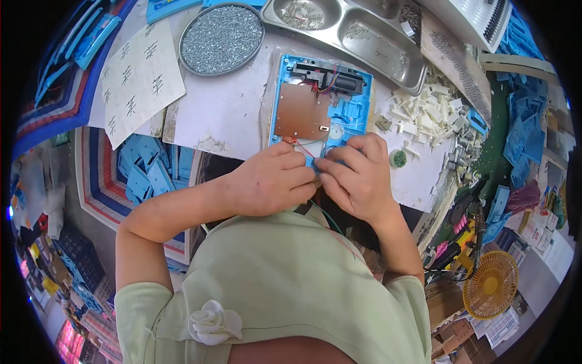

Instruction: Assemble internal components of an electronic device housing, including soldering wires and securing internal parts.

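A blue plastic housing (273, 121) lies open on the table in front of me. Inside it sit a brown circuit board (303, 109) and, along the far side, a black mechanism (339, 83) with thin coloured wires. My left hand (276, 179) is closed at the housing's near left edge, its fingertips hidden by the curled fingers. My right hand (361, 176) pinches at the near right corner, close to the left one. Thin red and white wires run from the board toward the fingers; what each hand grips is hidden. Green and red wires (330, 219) hang below my hands.
A round tray of small metal screws (222, 39) stands at the far left, near a paper sheet (142, 79). A steel compartment tray (379, 45) lies behind. White plastic parts (433, 109) and a small green round piece (398, 159) lie right; a yellow fan (491, 285) stands lower right.
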The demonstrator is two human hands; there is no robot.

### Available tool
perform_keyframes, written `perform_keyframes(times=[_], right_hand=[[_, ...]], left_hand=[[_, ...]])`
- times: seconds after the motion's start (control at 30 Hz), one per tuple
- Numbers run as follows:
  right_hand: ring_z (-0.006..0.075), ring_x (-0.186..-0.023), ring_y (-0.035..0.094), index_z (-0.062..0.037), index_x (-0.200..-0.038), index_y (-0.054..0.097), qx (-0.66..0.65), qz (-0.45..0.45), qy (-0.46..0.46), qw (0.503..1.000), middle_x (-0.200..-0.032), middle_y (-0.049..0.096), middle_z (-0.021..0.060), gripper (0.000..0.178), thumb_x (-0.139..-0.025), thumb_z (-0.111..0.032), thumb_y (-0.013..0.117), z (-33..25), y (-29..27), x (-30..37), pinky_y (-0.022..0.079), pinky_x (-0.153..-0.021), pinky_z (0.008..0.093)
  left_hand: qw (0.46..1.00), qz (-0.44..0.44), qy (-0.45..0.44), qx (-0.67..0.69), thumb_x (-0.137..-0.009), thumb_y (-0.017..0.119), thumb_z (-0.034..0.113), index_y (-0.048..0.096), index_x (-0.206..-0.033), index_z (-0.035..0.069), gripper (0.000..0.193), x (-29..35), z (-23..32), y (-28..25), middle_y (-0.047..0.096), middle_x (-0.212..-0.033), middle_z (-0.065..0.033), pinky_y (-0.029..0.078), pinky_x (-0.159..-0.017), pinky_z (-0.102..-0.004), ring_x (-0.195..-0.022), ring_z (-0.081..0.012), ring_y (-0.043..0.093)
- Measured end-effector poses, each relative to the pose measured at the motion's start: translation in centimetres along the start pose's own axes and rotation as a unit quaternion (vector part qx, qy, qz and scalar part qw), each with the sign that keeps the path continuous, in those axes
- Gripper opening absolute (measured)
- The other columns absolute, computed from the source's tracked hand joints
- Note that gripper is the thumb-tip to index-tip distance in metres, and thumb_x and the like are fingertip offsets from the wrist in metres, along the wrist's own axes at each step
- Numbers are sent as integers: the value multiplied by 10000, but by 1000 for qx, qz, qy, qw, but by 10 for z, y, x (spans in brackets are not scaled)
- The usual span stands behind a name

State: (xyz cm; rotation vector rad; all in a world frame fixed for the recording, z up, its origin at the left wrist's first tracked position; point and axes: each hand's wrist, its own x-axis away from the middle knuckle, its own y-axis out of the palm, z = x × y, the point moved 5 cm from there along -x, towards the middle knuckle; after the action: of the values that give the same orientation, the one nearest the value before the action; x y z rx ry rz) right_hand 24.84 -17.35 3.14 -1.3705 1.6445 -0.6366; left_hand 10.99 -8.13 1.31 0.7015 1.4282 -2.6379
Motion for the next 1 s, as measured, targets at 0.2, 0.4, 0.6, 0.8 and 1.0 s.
perform_keyframes(times=[0.2,0.4,0.6,0.8,1.0], right_hand=[[248,-943,580,-106,-939,736,-14,-10,9,1000,-940,643,14,173,-797,-205,735,2,4,-7,423,-902,444],[253,-957,587,-93,-996,734,-57,-41,-3,998,-963,668,26,178,-850,-185,691,0,4,-13,421,-903,437],[249,-951,601,-89,-1017,728,-91,-58,3,994,-982,695,26,190,-854,-184,700,7,4,-21,423,-897,439],[264,-857,611,-87,-1021,725,-30,0,-30,999,-934,699,34,269,-764,-135,793,-21,26,-27,432,-858,439],[239,-885,567,-115,-904,681,-14,9,-7,1000,-915,631,14,256,-717,-215,824,-39,39,-30,392,-860,448]], left_hand=[[1000,15,-5,-13,-737,675,157,680,-979,120,244,-1,4,-2,541,-867,-7,455,-799,-363,-841,-189,548],[998,55,8,-22,-718,695,142,679,-1011,123,294,2,2,-1,518,-817,5,453,-794,-351,-799,-180,549],[998,60,1,-6,-713,747,118,722,-991,91,280,14,0,-11,612,-872,7,459,-726,-356,-754,-176,574],[982,147,-116,-31,-736,845,32,699,-970,47,275,64,-4,-24,608,-788,-33,390,-535,-339,-611,-197,555],[982,131,-138,-6,-772,818,99,690,-945,75,216,90,13,13,524,-755,-7,396,-527,-322,-588,-156,520]])
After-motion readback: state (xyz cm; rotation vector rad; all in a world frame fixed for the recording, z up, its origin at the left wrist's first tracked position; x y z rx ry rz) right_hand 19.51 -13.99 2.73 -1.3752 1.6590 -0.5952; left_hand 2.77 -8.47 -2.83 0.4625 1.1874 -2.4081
